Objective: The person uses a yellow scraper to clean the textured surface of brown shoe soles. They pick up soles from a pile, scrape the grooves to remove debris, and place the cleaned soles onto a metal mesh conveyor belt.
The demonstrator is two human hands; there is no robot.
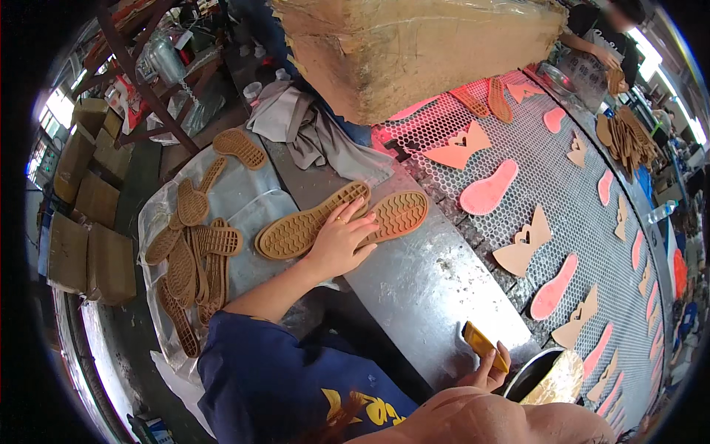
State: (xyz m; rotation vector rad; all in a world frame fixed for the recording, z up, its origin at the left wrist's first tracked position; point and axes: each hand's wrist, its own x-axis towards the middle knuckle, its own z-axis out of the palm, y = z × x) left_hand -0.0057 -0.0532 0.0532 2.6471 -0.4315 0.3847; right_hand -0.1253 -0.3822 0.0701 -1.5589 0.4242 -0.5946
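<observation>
Head view, pot (563, 374) beside right grip (488, 371) pinching block (482, 343), left grip (336, 240) splayed on soles (403, 217).

The left grip (342, 238) rests on tan soles (294, 231); the right grip (488, 372) holds a yellow piece (484, 345).

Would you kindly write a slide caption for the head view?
Left hand across two shoe soles, right hand gripping a yellow tool, near a mesh surface.
</observation>
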